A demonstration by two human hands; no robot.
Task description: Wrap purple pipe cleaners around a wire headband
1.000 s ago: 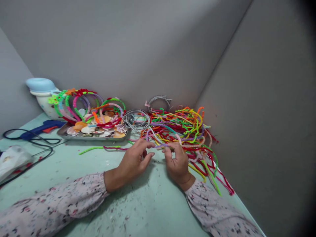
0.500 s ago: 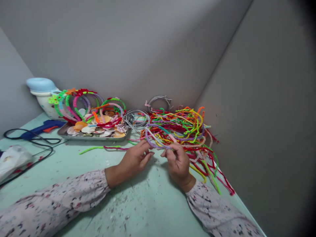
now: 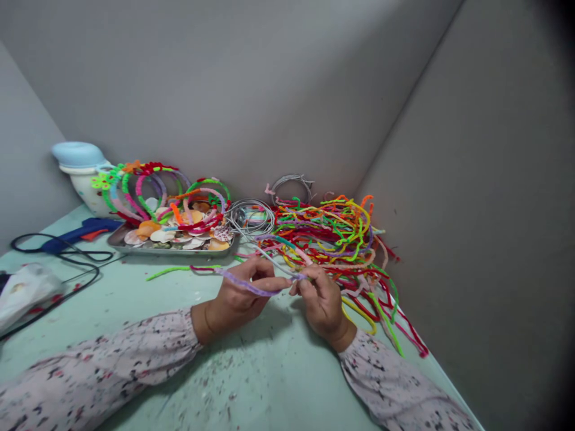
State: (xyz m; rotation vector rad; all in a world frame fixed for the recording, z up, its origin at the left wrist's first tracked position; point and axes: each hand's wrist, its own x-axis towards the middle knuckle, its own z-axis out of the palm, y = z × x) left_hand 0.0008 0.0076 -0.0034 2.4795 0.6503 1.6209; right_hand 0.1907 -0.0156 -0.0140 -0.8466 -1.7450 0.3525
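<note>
My right hand (image 3: 321, 299) pinches a grey wire (image 3: 272, 258) together with a purple pipe cleaner (image 3: 251, 288), where the two meet at its fingertips. From that pinch the purple pipe cleaner bows leftward across the front of my left hand (image 3: 242, 294). My left fingers are bent and closed, their tips on the purple strand close to the right fingertips. A wrapped stretch in purple, teal and pink (image 3: 290, 244) runs up and left from my right hand, beside the bare wire. What lies under the right thumb is hidden.
Behind my hands sprawls a pile of coloured pipe cleaners (image 3: 332, 227). Wire coils (image 3: 251, 216) lie left of it. A metal tray (image 3: 171, 252) holds shells and wrapped hoops (image 3: 150, 190). A blue glue gun (image 3: 74, 234), its black cord and a white plastic bag (image 3: 27, 293) are at left.
The purple pipe cleaner's free part has swung from above the hands down and left, across my left hand. My left fingers have closed in toward the right fingertips; the right hand stays nearly still.
</note>
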